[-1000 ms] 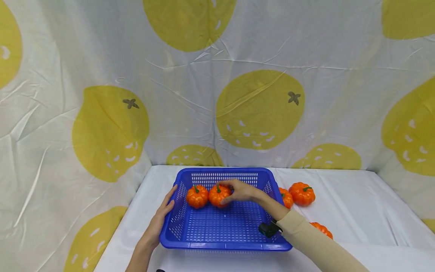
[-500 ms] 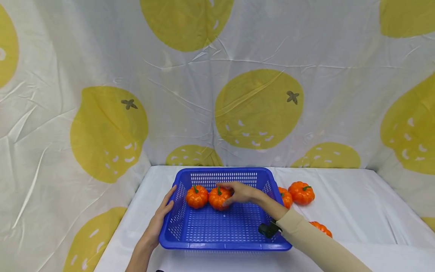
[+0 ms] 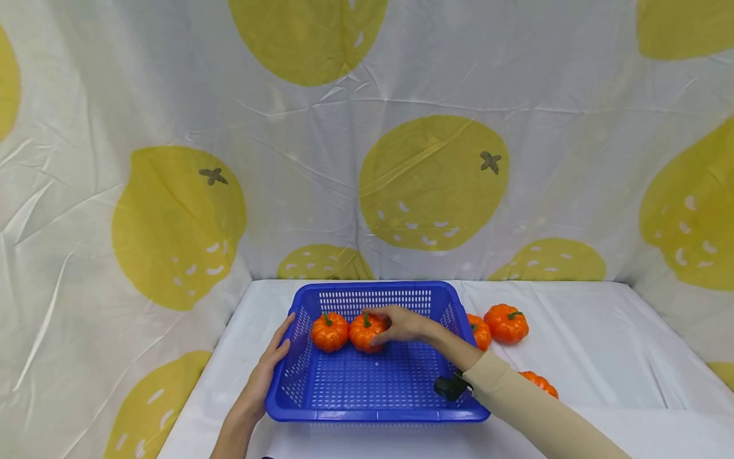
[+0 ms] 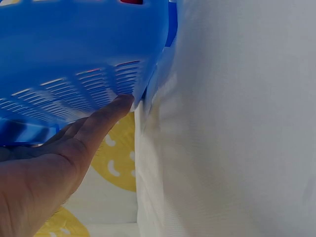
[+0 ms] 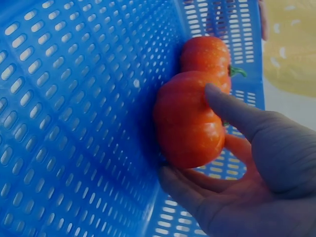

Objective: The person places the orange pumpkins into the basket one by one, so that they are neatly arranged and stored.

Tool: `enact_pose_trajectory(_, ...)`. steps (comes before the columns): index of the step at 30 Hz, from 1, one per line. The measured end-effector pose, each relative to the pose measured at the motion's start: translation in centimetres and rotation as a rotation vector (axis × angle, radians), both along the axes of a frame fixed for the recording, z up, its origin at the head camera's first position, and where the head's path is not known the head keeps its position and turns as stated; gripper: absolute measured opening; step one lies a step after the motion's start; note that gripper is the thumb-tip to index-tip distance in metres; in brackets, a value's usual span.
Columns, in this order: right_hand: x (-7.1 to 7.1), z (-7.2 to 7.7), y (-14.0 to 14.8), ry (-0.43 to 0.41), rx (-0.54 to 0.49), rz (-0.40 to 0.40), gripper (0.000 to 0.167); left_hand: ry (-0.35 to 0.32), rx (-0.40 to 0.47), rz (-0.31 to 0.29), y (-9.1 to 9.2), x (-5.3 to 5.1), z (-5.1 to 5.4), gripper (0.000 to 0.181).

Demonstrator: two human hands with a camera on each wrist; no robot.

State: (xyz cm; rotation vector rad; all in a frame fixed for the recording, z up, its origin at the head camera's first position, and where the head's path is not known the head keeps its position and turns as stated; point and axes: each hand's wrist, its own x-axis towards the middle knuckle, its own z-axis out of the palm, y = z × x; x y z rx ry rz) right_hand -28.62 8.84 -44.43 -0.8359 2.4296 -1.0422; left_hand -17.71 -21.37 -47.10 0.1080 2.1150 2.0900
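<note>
Blue plastic leads from the head view: the basket (image 3: pixel 378 415) is touched along its left side by the left hand (image 3: pixel 265 370), its fingers nearly straight, nothing clasped. Inside, toward the back, the left pumpkin (image 3: pixel 329 333) is set beside the held pumpkin (image 3: pixel 360 335), over which the right hand (image 3: pixel 398 324) is curled from the right. Beyond the right rim, the half-hidden pumpkin (image 3: pixel 480 333) is partly masked by the wall, the far pumpkin (image 3: pixel 506 324) is seen whole on the white cloth (image 3: pixel 602 344), and the near pumpkin (image 3: pixel 540 384) is partly covered by the beige sleeve (image 3: pixel 516 395). Generous floor is left between the pair and the front rim.

Over to the left wrist: the slotted outer wall is brought into sight, with the extended fingers laid along it and cloth spread close by.

Now the right wrist: the grip is shown in detail, thumb tip set on the held pumpkin, fingers bent round its lower side, a gap left at the palm. Whether the two pumpkins touch cannot be told; one is partly overlapped by the other. Open floor is spread away from the hand.
</note>
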Motion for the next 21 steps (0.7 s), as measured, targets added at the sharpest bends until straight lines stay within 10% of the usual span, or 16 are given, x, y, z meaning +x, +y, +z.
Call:
enact_pose_trajectory(9,-0.1,0.6,0.2,-0.077,0.025,-0.028,0.072,0.004,-0.019,-0.001,-0.1,0.1,0.0,0.056)
enact_pose_trajectory(21,0.9,6.4,3.8,-0.007,-0.029,-0.093,0.07,0.007,-0.022,-0.003,-0.1,0.0,0.3,0.056)
